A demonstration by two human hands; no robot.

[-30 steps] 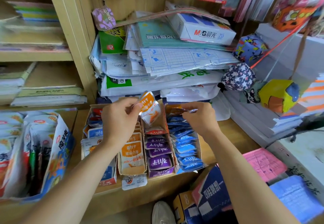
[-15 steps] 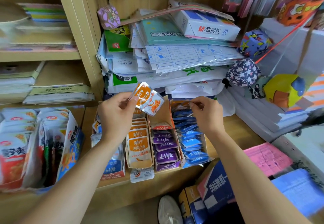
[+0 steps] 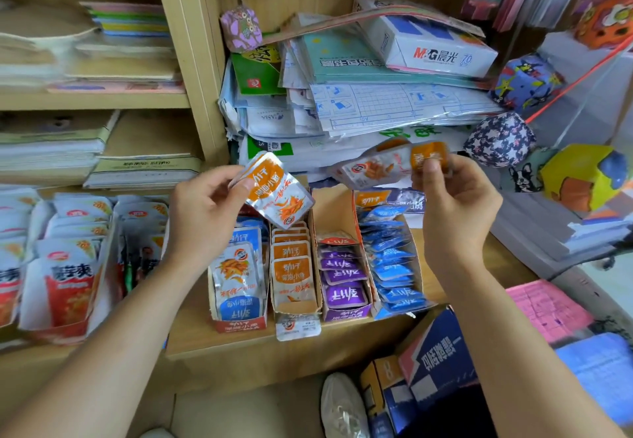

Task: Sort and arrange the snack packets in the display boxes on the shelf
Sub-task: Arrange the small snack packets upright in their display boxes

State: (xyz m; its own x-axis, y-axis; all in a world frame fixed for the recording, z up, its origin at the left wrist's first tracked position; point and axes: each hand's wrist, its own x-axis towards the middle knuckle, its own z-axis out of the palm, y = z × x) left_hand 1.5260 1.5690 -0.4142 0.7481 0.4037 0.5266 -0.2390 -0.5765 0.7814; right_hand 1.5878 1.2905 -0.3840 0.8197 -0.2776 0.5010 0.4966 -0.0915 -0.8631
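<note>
Left hand (image 3: pixel 205 211) pinches an orange packet (image 3: pixel 279 197) by its top corner, thumb on the front, and holds it tilted just above the orange box (image 3: pixel 296 305). Four narrow boxes stand side by side on the shelf (image 3: pixel 191 329): the leftmost box (image 3: pixel 239 324), the orange one, the purple box (image 3: pixel 346 312), then the blue box (image 3: pixel 372 199). Right hand (image 3: pixel 455 208) has thumb and fingers clamped on the orange end of a second packet (image 3: pixel 376 168), raised over the back of the blue box.
</note>
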